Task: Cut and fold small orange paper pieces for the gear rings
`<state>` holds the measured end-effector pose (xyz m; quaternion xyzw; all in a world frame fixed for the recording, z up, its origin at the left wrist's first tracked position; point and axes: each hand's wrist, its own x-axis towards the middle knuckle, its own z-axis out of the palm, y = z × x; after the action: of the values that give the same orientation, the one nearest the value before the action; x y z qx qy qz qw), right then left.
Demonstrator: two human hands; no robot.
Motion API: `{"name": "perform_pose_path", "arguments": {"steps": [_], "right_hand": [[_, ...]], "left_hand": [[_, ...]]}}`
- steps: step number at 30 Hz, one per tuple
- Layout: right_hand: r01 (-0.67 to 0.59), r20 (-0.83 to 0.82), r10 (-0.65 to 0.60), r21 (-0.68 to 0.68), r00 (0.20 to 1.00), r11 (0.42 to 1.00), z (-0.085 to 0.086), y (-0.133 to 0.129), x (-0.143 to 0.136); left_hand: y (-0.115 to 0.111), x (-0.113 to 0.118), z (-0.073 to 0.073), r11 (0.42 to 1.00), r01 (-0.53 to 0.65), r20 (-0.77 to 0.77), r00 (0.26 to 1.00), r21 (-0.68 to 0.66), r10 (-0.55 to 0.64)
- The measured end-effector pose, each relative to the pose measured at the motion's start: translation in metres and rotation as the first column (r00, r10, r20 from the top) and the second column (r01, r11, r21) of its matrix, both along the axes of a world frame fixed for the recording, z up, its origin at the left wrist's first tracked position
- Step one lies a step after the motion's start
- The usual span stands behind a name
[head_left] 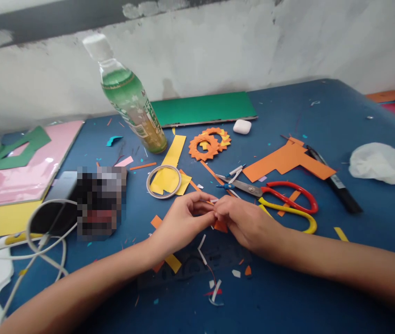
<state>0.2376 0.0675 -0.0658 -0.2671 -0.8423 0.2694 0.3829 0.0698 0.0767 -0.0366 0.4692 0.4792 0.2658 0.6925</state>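
My left hand (185, 218) and my right hand (249, 220) meet at the fingertips over the middle of the table. Both are closed in a pinch on a small orange paper piece (221, 226), mostly hidden by the fingers. A thin white edge shows at the fingertips. Just beyond my right hand lie scissors (253, 189) with one red and one yellow handle, partly spread, and a blue-tipped compass (230, 181). Past my left hand, a roll of tape (149, 183) rests on yellow paper (176, 148). Interlocked orange and yellow folded-paper rings (197, 150) lie farther back.
A green-labelled bottle (134, 102) stands at the back left. Orange paper (277, 160), a black marker (343, 195) and crumpled tissue (380, 162) lie right. A phone (58, 204) and white cable (30, 222) are left. Paper scraps litter the blue table (270, 297).
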Motion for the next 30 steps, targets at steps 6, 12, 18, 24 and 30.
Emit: {"name": "perform_pose_path", "arguments": {"steps": [6, 12, 18, 24, 30], "right_hand": [[-0.012, -0.019, 0.012, -0.016, 1.0, 1.0, -0.0012, 0.0004, 0.001], [-0.013, -0.003, 0.013, -0.028, 1.0, 1.0, -0.0023, -0.0001, 0.0008], [-0.004, 0.023, 0.005, -0.026, 1.0, 1.0, -0.003, -0.001, 0.0001], [-0.011, -0.018, 0.011, -0.043, 1.0, 0.999, -0.0004, 0.0001, 0.001], [-0.015, -0.071, 0.012, -0.042, 0.997, 0.999, 0.0032, 0.0016, 0.0014]], "left_hand": [[-0.0022, 0.0009, 0.0044, 0.997, 0.005, -0.117, 0.993, 0.082, 0.005], [-0.0051, 0.0029, 0.0009, 0.978, -0.021, -0.148, 0.988, 0.207, 0.053], [-0.0063, 0.0044, 0.0039, 0.965, -0.01, -0.174, 0.983, 0.26, 0.057], [-0.0033, -0.0002, 0.0055, 0.975, 0.064, -0.189, 0.982, 0.211, -0.023], [0.0002, -0.0028, 0.0071, 0.985, 0.043, -0.141, 0.99, 0.165, -0.02]]}}
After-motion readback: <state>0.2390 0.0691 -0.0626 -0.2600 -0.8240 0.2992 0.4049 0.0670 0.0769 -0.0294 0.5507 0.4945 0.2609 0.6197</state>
